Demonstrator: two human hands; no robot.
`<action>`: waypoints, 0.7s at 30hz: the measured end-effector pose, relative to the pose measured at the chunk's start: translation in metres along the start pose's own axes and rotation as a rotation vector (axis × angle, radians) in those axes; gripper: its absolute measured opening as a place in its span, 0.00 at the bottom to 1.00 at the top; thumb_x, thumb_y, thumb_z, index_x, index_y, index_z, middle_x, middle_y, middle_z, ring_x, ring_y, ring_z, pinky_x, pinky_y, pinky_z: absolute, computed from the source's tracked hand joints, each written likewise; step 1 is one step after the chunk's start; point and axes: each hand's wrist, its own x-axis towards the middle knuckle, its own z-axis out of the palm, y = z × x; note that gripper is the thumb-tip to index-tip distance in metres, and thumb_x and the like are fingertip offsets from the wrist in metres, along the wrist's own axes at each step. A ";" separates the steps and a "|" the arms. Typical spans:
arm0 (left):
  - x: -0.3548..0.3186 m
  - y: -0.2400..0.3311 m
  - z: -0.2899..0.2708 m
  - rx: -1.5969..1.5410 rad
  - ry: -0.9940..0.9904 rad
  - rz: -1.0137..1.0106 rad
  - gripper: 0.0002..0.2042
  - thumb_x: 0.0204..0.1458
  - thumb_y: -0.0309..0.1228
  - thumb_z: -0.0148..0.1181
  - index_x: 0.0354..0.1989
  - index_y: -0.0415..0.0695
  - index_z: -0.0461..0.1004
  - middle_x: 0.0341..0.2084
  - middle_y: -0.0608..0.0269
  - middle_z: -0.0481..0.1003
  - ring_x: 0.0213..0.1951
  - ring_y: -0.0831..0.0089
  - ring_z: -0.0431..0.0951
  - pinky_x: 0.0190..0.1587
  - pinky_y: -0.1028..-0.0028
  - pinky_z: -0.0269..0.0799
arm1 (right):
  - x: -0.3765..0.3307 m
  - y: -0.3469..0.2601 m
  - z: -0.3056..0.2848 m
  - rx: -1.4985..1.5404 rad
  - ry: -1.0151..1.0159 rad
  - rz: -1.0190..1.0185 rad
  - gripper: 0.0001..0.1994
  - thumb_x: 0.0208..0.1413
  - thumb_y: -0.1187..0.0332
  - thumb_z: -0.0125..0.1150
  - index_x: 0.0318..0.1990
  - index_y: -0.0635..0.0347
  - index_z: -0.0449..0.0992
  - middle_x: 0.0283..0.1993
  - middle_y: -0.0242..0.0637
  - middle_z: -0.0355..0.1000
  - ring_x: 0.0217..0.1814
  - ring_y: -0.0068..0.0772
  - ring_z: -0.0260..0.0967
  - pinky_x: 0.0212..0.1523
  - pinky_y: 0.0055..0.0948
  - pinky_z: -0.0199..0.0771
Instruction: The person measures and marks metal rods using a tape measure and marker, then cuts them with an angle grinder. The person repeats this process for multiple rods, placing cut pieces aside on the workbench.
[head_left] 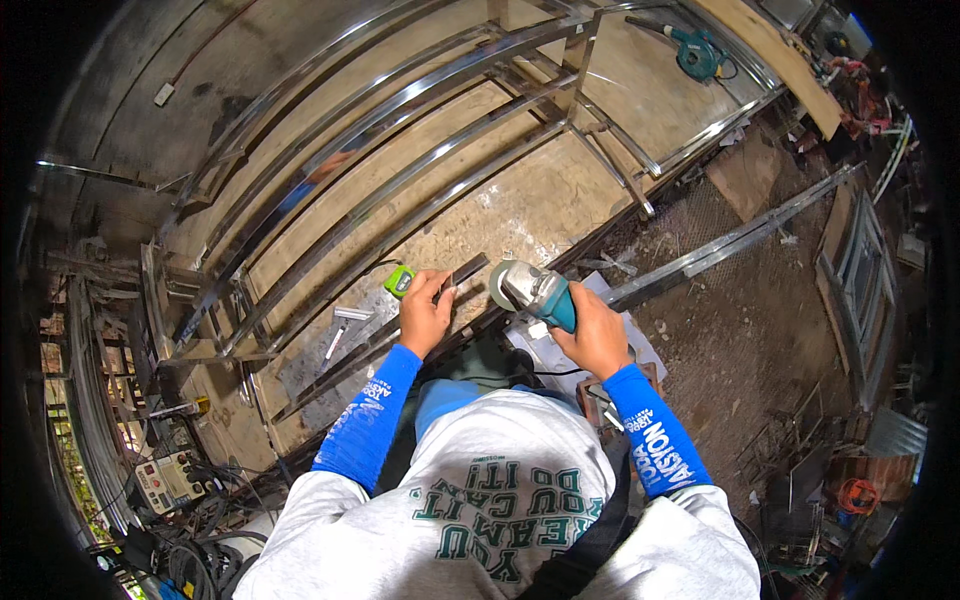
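My right hand [590, 332] is wrapped round the teal body of an angle grinder [540, 292]. Its disc [500, 287] faces left, close to the end of a dark metal bar [468, 269]. The fingers of my left hand [426, 312] close on that bar, just back from its end. Beside the left fingertips lies a green tape measure [398, 280]. A white marker pen [333, 343] and a short silver metal piece [352, 313] rest on the worktop, left of that hand. Whether the disc touches the bar I cannot tell.
A shiny metal tube frame [450, 150] spans the worktop [480, 215] ahead. A teal blower [700, 52] sits at the far right. Long metal tubing [730, 238] crosses above the dirt floor on the right. A welding machine [168, 482] and cables are at lower left.
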 end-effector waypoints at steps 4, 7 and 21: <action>0.011 -0.001 -0.008 -0.074 -0.118 -0.101 0.13 0.58 0.24 0.68 0.51 0.35 0.83 0.43 0.51 0.82 0.47 0.57 0.82 0.53 0.66 0.76 | -0.009 -0.004 0.005 0.096 0.106 0.030 0.39 0.46 0.62 0.80 0.65 0.64 0.68 0.56 0.56 0.78 0.56 0.63 0.78 0.52 0.52 0.80; 0.015 -0.007 -0.011 -0.070 -0.193 -0.086 0.12 0.59 0.26 0.68 0.50 0.36 0.83 0.42 0.51 0.82 0.43 0.56 0.84 0.47 0.66 0.78 | -0.005 -0.015 0.010 0.150 0.107 0.115 0.37 0.46 0.62 0.79 0.63 0.61 0.68 0.54 0.53 0.78 0.55 0.61 0.78 0.50 0.52 0.80; 0.028 -0.041 -0.019 -0.260 -0.380 -0.222 0.13 0.65 0.29 0.64 0.53 0.33 0.82 0.43 0.53 0.83 0.44 0.67 0.83 0.51 0.68 0.76 | -0.009 -0.004 0.025 0.149 0.136 0.089 0.36 0.45 0.63 0.78 0.62 0.62 0.70 0.56 0.54 0.78 0.57 0.63 0.77 0.53 0.52 0.80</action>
